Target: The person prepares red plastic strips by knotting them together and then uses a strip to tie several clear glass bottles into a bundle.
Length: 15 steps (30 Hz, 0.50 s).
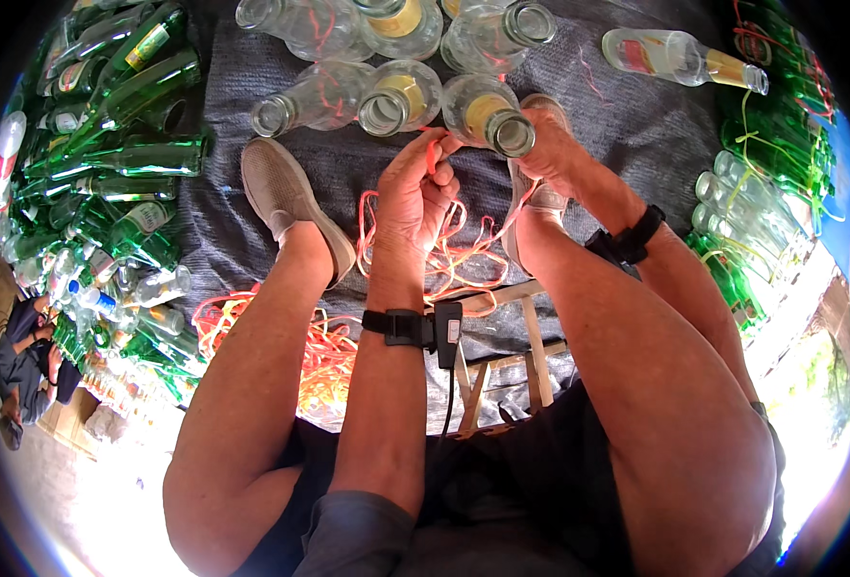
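A bunch of clear glass bottles stands in rows in front of me, among them a front left bottle (317,94), a front middle bottle (412,83) and a front right bottle (472,101). My left hand (419,184) is closed around a piece of red-orange plastic twine (433,155), just in front of the middle bottle. My right hand (553,148) is against the right side of the front right bottle. That bottle hides its fingertips, so what they hold cannot be made out. Loose loops of twine (468,263) lie on the dark woven sheet (331,162) between my shoes.
Green bottles (122,137) are heaped at left; a tangled twine pile (324,368) lies behind my left foot. One clear bottle (648,58) lies at upper right, near tied green bottles (778,144). A wooden stool (533,346) is beneath me. Another person (28,360) sits far left.
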Tool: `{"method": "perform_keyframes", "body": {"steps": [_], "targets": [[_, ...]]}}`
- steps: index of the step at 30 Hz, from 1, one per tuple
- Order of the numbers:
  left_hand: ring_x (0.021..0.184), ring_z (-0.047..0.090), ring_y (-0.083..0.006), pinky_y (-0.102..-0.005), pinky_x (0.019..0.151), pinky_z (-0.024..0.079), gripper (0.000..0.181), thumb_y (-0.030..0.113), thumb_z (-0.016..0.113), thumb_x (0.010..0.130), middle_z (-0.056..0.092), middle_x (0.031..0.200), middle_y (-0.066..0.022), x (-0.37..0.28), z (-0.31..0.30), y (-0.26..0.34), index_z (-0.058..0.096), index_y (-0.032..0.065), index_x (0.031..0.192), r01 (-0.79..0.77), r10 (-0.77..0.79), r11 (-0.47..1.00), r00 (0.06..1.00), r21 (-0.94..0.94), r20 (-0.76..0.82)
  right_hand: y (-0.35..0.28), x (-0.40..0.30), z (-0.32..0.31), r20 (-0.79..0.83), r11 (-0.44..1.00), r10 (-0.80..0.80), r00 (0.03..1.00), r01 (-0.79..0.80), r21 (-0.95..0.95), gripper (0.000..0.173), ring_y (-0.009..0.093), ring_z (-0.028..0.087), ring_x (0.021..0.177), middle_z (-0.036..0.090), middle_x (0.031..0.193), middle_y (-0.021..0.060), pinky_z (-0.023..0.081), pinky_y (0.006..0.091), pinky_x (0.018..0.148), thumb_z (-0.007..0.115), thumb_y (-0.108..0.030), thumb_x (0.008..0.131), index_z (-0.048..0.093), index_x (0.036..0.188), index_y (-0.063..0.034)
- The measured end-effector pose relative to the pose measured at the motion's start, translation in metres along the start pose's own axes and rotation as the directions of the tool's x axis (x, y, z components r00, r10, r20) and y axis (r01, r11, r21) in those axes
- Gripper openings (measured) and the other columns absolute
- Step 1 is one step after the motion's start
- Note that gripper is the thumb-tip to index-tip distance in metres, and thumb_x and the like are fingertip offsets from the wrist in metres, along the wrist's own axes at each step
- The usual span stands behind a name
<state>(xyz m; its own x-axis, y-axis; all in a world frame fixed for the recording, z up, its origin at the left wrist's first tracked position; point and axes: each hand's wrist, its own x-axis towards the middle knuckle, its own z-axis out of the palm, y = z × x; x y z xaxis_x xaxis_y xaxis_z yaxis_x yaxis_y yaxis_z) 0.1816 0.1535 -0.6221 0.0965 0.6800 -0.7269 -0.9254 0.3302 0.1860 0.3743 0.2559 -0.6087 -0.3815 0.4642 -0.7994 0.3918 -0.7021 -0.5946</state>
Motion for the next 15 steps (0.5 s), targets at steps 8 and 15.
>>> {"method": "perform_keyframes", "body": {"steps": [8,15], "targets": [[0.058,0.06,-0.0075,-0.0223,0.046,0.045,0.026,0.018,0.079,0.093,0.077,0.095,-0.0104,0.009,0.008,-0.018,0.073,-0.0007,0.111,-0.169,0.245,0.948,0.928,0.27,-0.282,-0.003,-0.004,0.003,-0.026,0.999,-0.011,1.0,0.012,0.04,0.038,0.006,0.056,0.08,0.069,0.088,-0.0027,0.044,0.0257,0.069,0.084,-0.036,0.085,0.08,0.102,-0.0021],[0.052,0.057,-0.0086,-0.0236,0.046,0.044,0.024,0.019,0.077,0.095,0.075,0.087,-0.0067,0.008,0.025,-0.021,0.076,-0.0019,0.107,-0.265,0.424,0.826,0.873,0.496,-0.24,0.007,0.003,-0.004,0.035,0.997,-0.015,0.999,0.012,0.082,0.034,0.004,0.051,0.07,0.066,0.083,-0.005,0.038,0.0248,0.058,0.085,-0.034,0.085,0.08,0.1,-0.0032]]}}
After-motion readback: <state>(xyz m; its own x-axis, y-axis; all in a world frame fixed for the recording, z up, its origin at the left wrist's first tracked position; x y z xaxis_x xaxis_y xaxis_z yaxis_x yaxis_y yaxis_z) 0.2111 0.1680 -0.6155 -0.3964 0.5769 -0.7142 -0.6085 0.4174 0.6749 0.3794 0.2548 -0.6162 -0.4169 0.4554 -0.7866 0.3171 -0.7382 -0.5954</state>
